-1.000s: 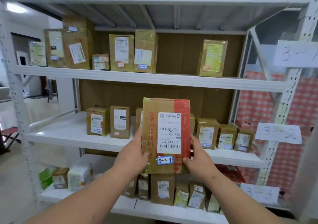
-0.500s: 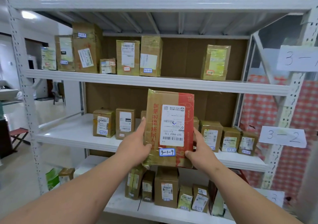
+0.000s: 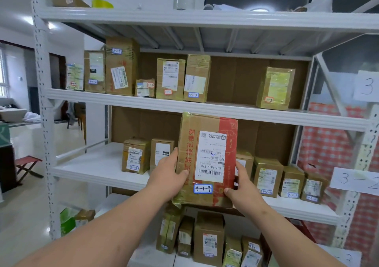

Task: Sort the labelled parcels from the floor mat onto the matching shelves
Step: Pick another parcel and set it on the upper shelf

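I hold a brown and red parcel (image 3: 207,158) upright in front of the white shelving, its blue-edged tag reading 3-1-9. My left hand (image 3: 168,174) grips its left edge and my right hand (image 3: 243,186) grips its lower right corner. The parcel's top reaches the front edge of the upper shelf (image 3: 287,116), which carries parcels tagged 3-1. Behind the parcel lies the middle shelf (image 3: 98,170) with parcels tagged 3-2. A gap shows on the upper shelf between the parcel tagged 3-1-5 (image 3: 196,78) and a yellowish parcel (image 3: 275,88).
Paper signs on the right upright read 3 (image 3: 367,86) and 3-2 (image 3: 356,181). The bottom shelf (image 3: 151,254) holds several small parcels. The top shelf (image 3: 205,17) carries a roll of tape and oddments. A folding stool (image 3: 26,167) stands on the floor at the left.
Both hands have lifted the parcel higher, from the middle shelf's level up to the upper shelf's edge. My view has tilted upward and moved closer to the rack.
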### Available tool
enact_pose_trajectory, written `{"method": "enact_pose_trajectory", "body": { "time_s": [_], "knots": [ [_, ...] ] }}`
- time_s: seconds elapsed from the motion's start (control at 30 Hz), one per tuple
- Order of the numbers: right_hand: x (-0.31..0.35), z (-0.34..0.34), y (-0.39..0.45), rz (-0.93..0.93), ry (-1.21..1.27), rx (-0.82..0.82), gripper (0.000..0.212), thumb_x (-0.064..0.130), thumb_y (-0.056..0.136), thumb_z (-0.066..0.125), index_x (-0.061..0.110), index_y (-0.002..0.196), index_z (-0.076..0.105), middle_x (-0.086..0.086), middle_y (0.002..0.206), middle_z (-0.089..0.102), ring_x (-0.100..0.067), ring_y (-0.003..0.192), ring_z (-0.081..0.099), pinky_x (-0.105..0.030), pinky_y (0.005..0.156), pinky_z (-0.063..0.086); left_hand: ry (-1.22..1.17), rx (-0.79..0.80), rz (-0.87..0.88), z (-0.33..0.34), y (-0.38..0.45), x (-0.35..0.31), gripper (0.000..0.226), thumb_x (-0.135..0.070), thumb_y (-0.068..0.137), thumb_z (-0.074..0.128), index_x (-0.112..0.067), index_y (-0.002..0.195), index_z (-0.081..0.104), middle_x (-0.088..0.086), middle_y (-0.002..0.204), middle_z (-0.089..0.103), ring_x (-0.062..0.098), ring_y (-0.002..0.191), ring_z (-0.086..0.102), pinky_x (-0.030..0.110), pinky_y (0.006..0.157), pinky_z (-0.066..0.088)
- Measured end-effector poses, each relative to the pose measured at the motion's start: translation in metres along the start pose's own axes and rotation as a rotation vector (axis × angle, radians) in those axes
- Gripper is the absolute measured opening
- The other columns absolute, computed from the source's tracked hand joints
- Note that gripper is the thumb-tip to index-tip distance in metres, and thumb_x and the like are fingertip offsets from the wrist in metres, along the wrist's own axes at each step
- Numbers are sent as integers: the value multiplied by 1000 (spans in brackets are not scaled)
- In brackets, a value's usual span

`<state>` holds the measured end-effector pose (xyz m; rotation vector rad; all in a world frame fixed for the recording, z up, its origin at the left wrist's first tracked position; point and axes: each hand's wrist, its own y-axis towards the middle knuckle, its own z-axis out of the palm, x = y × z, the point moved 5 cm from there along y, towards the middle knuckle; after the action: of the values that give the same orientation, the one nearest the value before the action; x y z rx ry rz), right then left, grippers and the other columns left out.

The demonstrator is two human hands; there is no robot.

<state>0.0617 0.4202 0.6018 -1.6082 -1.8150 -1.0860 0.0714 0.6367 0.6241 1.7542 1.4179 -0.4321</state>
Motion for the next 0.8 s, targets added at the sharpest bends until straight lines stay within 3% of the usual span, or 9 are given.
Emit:
{"method": "enact_pose_trajectory", "body": {
  "time_s": [0.1,0.2,0.33,0.43,0.57,0.67,0.8],
  "knots": [
    [23,24,14,-23,21,-23,81,5,94,56,43,151,12,16,131,54,-13,122,54,-35,96,50,-69,10,-15,-25,9,14,75,-30,97,58,-48,153,11,-17,134,55,12,117,58,33,98,48],
    [45,51,29,-55,61,-11,83,4,94,55,45,151,11,18,131,52,-10,120,54,-37,100,49,-118,10,-41,-51,20,35,82,-32,99,56,-46,154,-3,-13,142,52,14,119,57,32,100,47],
    [73,80,49,-74,100,21,81,8,96,56,46,150,10,19,129,50,-6,109,52,-29,92,49,-207,-25,-47,-87,36,62,88,-41,92,65,-47,154,3,-14,138,55,14,123,55,43,107,45],
    [98,102,65,-93,104,28,80,9,97,55,51,147,11,17,130,53,-5,106,55,-28,89,52,-170,-51,-48,-116,51,82,93,-44,88,70,-44,154,4,-14,138,54,15,123,55,43,106,46],
    [126,128,85,-135,145,46,79,-1,97,51,47,147,12,25,118,53,7,91,55,-13,65,50,-116,-72,-72,-147,72,102,93,-46,87,70,-32,157,10,-10,142,53,16,127,53,36,103,45],
    [141,147,100,-156,162,57,81,1,97,52,47,149,11,20,129,51,0,108,52,-14,78,47,-93,-100,-66,-168,87,114,80,-48,86,70,-31,151,28,-10,137,57,15,123,56,36,101,46],
    [163,162,120,-204,140,26,85,3,96,55,52,148,9,25,121,54,-2,111,56,-20,84,48,-84,-155,-54,-192,104,124,75,-49,86,70,-34,149,32,-12,135,59,15,120,58,41,102,48]
  ]
}}
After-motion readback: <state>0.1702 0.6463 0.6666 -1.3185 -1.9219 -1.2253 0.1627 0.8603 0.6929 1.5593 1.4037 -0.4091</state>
